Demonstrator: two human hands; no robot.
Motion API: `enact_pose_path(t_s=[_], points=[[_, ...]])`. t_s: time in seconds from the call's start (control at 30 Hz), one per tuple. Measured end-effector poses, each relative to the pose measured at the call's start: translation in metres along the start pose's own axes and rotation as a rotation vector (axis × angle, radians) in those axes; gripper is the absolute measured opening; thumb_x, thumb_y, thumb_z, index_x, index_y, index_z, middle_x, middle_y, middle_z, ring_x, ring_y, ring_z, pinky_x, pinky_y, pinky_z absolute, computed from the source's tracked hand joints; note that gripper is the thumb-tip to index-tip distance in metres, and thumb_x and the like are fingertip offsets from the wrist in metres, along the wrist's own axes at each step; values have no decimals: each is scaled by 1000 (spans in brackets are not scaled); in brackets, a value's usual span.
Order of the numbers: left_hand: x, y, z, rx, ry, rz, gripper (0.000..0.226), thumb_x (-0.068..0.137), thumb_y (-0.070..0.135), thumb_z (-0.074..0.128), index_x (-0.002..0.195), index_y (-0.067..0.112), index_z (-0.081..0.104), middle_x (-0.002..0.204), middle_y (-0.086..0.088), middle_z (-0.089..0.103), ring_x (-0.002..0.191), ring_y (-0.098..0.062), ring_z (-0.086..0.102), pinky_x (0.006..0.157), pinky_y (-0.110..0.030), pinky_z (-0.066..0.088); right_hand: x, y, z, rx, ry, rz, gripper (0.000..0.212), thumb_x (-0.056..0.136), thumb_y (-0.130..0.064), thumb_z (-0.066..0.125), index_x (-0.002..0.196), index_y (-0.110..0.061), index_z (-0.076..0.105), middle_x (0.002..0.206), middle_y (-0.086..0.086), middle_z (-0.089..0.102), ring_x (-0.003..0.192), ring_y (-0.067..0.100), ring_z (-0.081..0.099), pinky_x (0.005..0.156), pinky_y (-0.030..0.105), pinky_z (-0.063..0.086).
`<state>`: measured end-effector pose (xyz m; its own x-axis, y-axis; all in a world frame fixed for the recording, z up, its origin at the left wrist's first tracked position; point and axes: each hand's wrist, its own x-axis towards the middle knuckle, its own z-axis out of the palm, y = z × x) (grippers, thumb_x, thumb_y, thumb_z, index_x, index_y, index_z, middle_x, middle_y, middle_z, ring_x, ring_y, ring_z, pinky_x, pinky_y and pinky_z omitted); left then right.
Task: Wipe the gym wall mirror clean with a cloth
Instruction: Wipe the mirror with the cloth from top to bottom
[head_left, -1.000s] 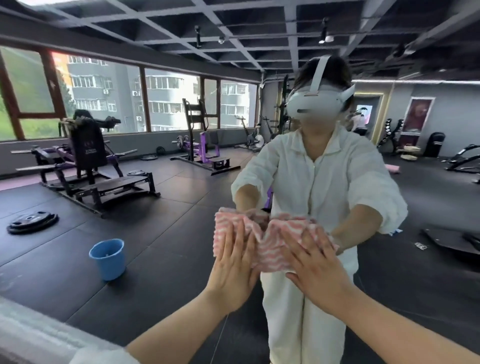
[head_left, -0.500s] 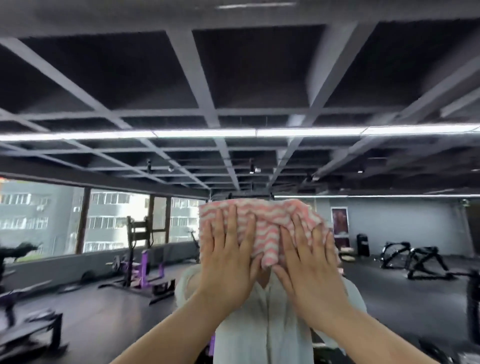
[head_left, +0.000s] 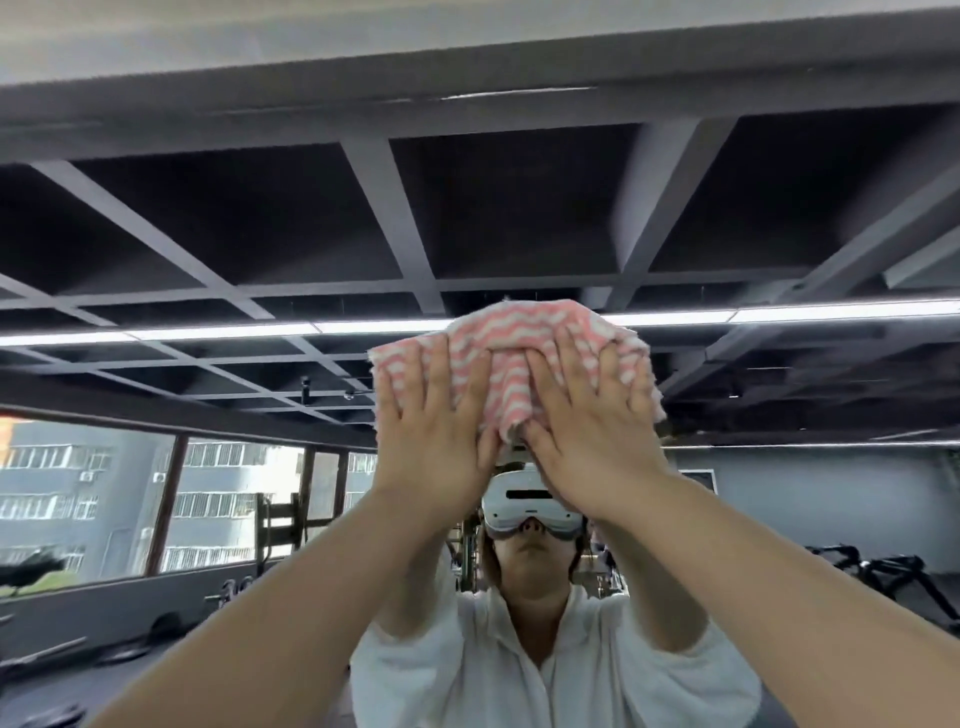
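A pink-and-white striped cloth is pressed flat against the wall mirror, high up near its top. My left hand lies on the cloth's left part with fingers spread. My right hand presses the right part, fingers also spread. Both arms reach up from the bottom of the frame. The mirror fills nearly the whole view and reflects me in a white shirt with a headset, partly hidden behind my hands.
The mirror's top edge runs across the upper frame below a pale wall. Reflected in the glass are a dark grid ceiling with light strips, windows at left and gym machines at right.
Both hands have slid the cloth up the mirror from waist height to above my reflected head. The view has tilted upward, so the floor and blue bucket are out of sight.
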<state>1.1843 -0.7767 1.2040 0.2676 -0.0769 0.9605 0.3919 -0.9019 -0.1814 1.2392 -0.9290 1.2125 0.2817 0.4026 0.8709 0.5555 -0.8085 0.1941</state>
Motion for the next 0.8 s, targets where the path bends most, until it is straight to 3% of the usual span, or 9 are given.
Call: enact_pose_path(t_s=[0.1,0.2,0.27,0.3,0.33,0.47,0.57,0.67,0.8], points=[[-17,-23,8,-17,129,-6,69,94,49,16,150,8,14,151,-29,22,142,-43,14,113,-57,5,-4,-29,-4,48,-17,-74,63,99,-52,6,147,-24,-25,135,-3,-44,135,28,-37,110,52,-25],[-53,-39,15,-5,154,34,67,97,47,19,148,4,17,152,-28,22,142,-41,15,111,-62,13,-26,-55,16,73,31,-169,60,99,-51,6,144,-22,-21,142,0,-37,127,27,-38,109,51,-27],[-81,-40,19,-16,166,47,68,93,42,26,148,3,15,153,-26,18,142,-40,14,108,-64,15,-43,-65,34,74,120,-227,61,97,-48,14,149,-16,14,157,8,1,143,37,-2,113,54,-9],[-96,-37,21,-23,163,42,68,92,40,27,147,2,15,153,-25,17,142,-40,14,106,-65,17,-53,-67,40,103,97,-256,63,94,-48,21,145,-14,36,154,9,25,141,40,23,112,55,3],[-110,-32,24,-36,149,35,67,93,40,26,147,1,17,153,-25,16,142,-40,14,105,-67,18,-62,-66,47,93,98,-288,63,92,-49,24,139,-14,48,150,10,39,137,40,36,110,56,11],[-139,6,28,-77,31,0,66,99,46,6,145,2,26,152,-27,20,141,-45,18,104,-68,19,-100,-37,67,16,46,-329,66,96,-53,23,144,-13,44,153,10,35,140,38,31,110,56,15],[-136,37,27,-77,17,72,60,96,46,22,145,13,28,150,-28,27,136,-50,26,105,-66,16,-124,-1,70,3,79,-233,63,100,-54,17,143,-15,41,152,11,34,136,44,30,109,58,16],[-133,49,26,-66,45,117,61,92,47,30,149,25,23,149,-29,28,135,-52,26,105,-66,15,-130,27,69,-21,124,-128,63,99,-56,6,147,-22,28,156,10,20,134,46,21,109,59,11],[-137,41,26,-57,69,128,63,94,45,29,151,22,18,153,-25,18,141,-43,15,108,-64,13,-116,17,67,0,168,-58,65,97,-58,2,146,-25,28,156,12,18,132,47,19,106,62,5]])
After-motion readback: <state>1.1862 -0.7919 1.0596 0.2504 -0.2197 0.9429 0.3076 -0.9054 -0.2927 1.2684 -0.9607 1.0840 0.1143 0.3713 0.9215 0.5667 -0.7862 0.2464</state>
